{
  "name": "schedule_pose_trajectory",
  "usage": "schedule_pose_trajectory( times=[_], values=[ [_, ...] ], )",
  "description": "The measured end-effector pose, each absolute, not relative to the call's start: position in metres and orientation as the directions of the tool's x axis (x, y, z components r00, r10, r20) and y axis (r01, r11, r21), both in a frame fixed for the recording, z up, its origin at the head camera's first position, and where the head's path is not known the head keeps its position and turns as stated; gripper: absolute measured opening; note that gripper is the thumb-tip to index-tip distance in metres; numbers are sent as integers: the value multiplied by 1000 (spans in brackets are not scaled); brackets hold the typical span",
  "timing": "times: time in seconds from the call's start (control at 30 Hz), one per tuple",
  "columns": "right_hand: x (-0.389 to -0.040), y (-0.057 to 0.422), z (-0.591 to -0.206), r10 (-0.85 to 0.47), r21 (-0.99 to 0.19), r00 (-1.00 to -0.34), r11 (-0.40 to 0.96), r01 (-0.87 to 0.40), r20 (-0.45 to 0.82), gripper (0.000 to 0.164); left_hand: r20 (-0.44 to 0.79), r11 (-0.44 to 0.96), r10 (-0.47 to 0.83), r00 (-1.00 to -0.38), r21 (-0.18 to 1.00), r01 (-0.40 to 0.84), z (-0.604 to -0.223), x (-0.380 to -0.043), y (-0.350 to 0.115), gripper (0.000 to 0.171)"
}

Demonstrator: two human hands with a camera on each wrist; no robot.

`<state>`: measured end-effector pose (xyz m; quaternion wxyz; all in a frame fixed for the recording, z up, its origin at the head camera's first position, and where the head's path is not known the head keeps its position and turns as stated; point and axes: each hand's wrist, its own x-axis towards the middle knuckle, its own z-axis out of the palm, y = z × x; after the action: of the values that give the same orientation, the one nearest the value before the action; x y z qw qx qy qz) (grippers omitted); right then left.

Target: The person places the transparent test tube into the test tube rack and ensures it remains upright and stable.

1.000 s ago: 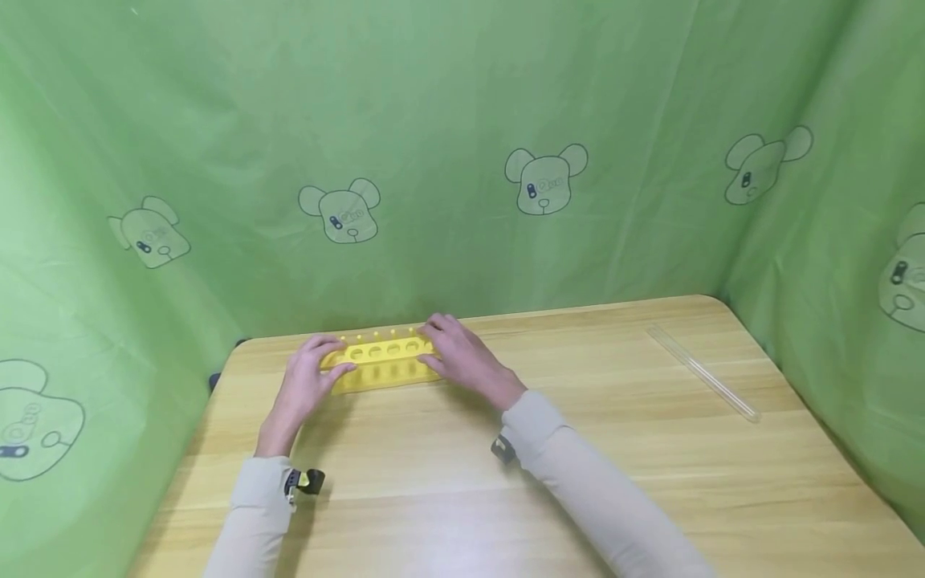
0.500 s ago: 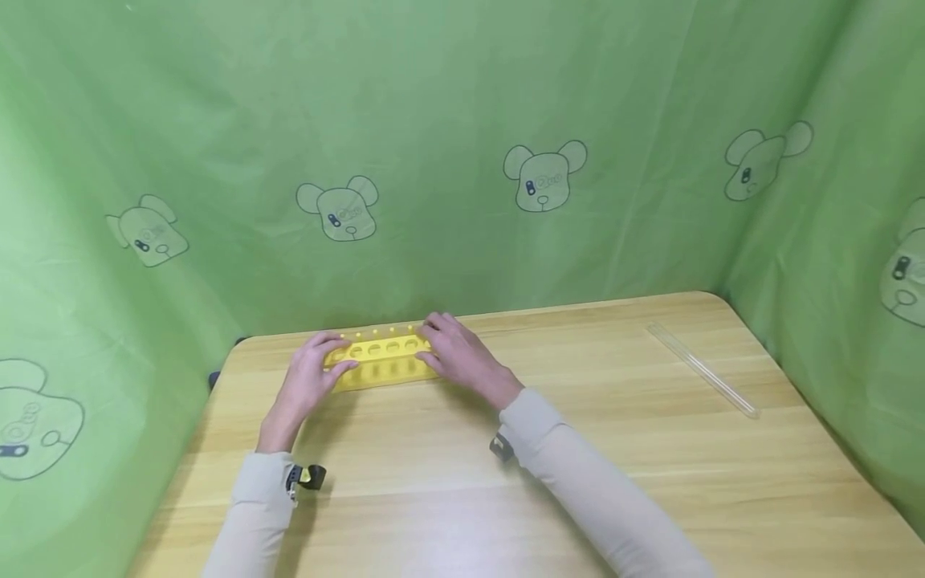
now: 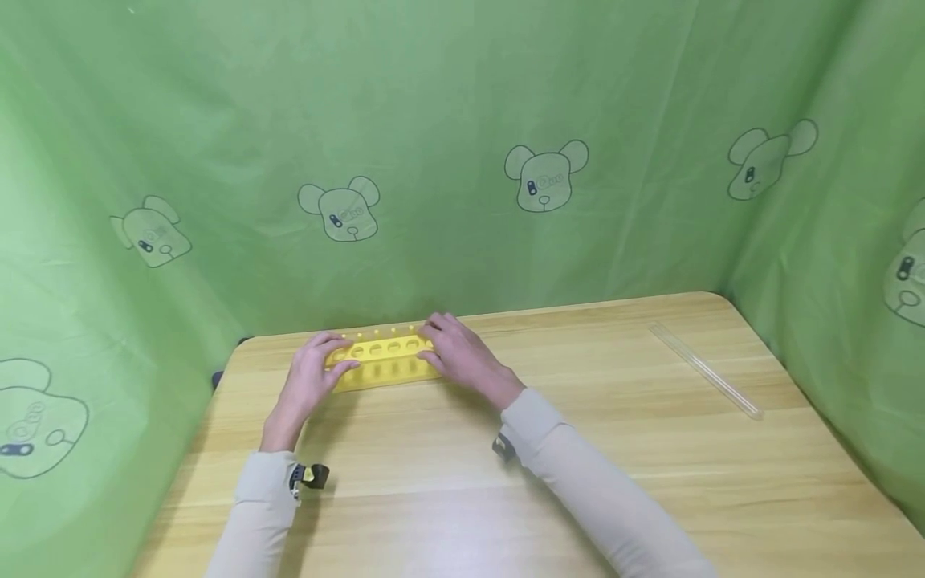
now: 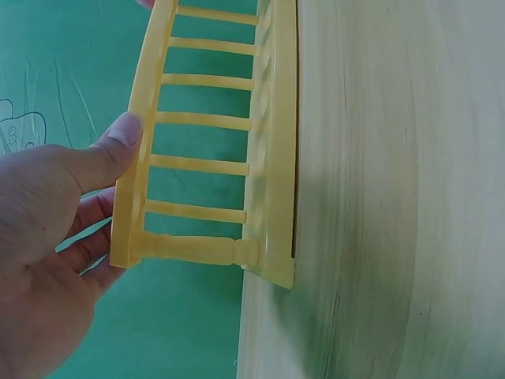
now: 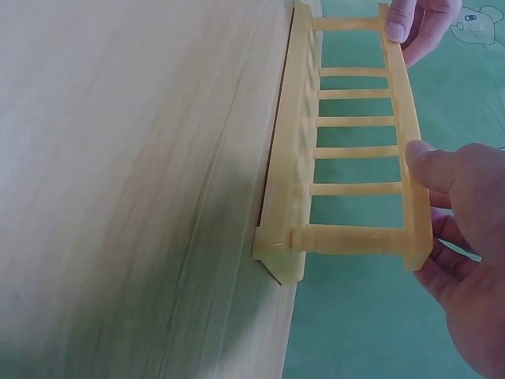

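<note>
A yellow plastic test tube rack (image 3: 383,372) stands upright near the table's back edge, with a row of round holes along its top plate and small pegs behind them. My left hand (image 3: 307,381) grips the left end of the top plate, thumb on the near side and fingers at the far side. At the other end my right hand (image 3: 462,353) holds the top plate the same way. Seen from the left wrist, the rack's base (image 4: 272,197) sits on the wood and the thumb (image 4: 124,130) presses the upper plate. In the right wrist view, thin rods (image 5: 355,152) join the two plates.
A clear glass test tube (image 3: 708,372) lies slantwise on the right part of the wooden table (image 3: 578,385). Green curtains (image 3: 448,96) with printed bear heads surround the table at the back and both sides.
The hands and the rack stay nearly in place. My left hand has shifted very slightly along the rack's end; the test tube has not moved on the table.
</note>
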<state>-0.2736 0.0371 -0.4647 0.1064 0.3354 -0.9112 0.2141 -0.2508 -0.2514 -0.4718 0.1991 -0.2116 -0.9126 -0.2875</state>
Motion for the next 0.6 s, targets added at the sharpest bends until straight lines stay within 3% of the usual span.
schedule_pose_trajectory(
  times=[0.6],
  values=[
    [-276, 36, -466, -564, -344, -751, 669, -659, 343, 41, 503, 738, 263, -823, 445, 508, -474, -253, -254, 38]
  ],
)
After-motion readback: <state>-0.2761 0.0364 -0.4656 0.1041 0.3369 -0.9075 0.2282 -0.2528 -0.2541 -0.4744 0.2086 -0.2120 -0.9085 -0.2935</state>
